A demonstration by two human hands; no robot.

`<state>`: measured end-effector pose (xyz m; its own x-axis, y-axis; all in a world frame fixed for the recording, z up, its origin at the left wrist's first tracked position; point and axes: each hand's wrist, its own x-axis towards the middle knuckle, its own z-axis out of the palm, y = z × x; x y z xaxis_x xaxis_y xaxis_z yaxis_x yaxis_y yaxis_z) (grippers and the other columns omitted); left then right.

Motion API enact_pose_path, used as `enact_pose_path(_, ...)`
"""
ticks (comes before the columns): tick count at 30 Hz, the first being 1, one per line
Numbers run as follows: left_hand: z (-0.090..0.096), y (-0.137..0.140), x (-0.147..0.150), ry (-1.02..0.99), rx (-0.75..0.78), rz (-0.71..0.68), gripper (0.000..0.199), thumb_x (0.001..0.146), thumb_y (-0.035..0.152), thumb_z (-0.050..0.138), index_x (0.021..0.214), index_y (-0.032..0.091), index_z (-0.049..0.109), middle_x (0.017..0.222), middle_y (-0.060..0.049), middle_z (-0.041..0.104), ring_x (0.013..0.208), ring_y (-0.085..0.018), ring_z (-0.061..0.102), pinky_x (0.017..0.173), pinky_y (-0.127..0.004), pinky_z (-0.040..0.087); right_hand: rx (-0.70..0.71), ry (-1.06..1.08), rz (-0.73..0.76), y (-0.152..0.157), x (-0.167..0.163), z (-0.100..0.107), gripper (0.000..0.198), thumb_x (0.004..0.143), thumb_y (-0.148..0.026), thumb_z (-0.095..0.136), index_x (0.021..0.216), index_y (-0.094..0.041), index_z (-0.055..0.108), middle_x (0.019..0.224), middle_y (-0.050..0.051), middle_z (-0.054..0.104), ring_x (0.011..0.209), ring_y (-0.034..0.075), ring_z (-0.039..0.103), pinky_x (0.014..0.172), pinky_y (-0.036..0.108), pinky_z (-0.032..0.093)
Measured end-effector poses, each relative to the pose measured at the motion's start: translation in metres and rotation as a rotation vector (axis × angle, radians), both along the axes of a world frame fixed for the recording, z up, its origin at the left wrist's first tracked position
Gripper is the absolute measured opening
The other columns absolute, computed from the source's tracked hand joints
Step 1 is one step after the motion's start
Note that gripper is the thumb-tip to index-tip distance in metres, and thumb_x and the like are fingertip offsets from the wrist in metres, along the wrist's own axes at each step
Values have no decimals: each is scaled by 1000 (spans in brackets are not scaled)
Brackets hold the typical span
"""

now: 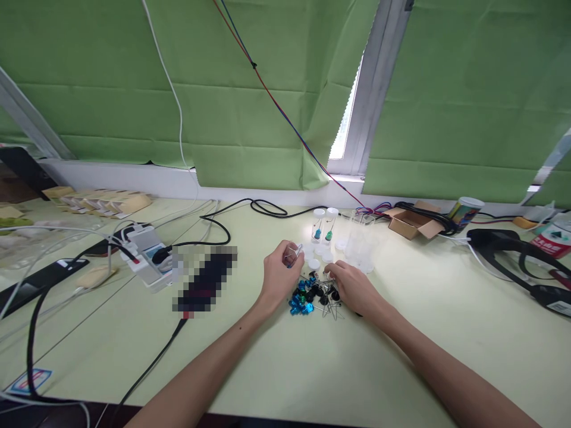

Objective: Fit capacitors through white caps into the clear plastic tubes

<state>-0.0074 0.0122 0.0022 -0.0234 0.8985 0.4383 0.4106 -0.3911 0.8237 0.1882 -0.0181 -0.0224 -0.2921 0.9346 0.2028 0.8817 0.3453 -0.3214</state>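
My left hand (277, 272) is wrapped round a small clear vial (293, 254), tilted with its mouth toward the right; a bluish piece shows inside it. My right hand (352, 286) is at the right edge of a pile of small parts, fingertips pinched together; what they hold, if anything, is hidden. In the pile are shiny blue pieces (301, 305), black round pieces (317, 291) and thin bent metal wires (332, 310). Behind the hands stand two white-capped vials, one with a blue piece (317, 233) and one with a green piece (329, 234). Several white caps (314, 263) lie between the hands.
Several clear empty vials (360, 249) are grouped behind my right hand. Farther right are an open cardboard box (413, 223), a printed can (464, 213) and a black headset-like frame (504, 255). A power strip (145, 258), cables and a pixelated dark object (206, 282) lie left.
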Motion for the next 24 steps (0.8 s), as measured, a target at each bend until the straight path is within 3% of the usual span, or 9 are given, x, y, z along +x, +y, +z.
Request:
enact_pose_path(10,0,0,0,3,2,0,14,82,36,60,82,23,56,65,3,53,59,-13,49,59,-25,42,-5,45,-20,1,-2,1,22,96,-10,39,101,-20,58,97,7,63,82,19,59,68,28,40)
enact_pose_path(24,3,-2,0,6,-5,-2,13,81,35,61,81,23,56,65,3,53,59,-13,48,59,-25,42,17,212,-92,1,-2,-3,15,94,-17,46,91,-20,61,93,7,63,83,20,61,76,32,46)
